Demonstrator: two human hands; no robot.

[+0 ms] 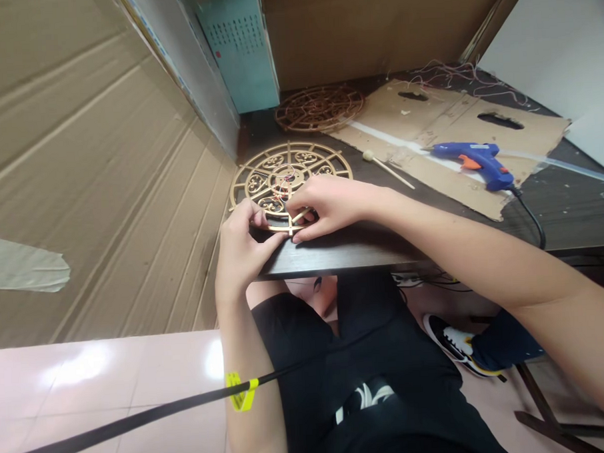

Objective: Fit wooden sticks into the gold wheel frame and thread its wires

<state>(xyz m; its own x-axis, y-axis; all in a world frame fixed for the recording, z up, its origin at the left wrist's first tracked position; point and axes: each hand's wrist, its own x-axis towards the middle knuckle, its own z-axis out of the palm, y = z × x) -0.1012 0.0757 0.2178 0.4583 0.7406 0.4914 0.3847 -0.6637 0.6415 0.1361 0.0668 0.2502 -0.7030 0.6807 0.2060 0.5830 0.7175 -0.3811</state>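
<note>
A: Hands?
B: Left hand (243,246) and right hand (326,205), fingers narrow, pinching the gold disc (290,173) at its 6 o'clock rim.
A: Disc?
B: Flat on the desk (363,247), near edge. Glue gun (479,162) at 3 o'clock.

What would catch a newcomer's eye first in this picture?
The left hand and right hand pinch the near rim of a gold openwork disc at the front edge of the dark table. A blue glue gun lies on cardboard to the right, and a second disc sits farther back.
</note>
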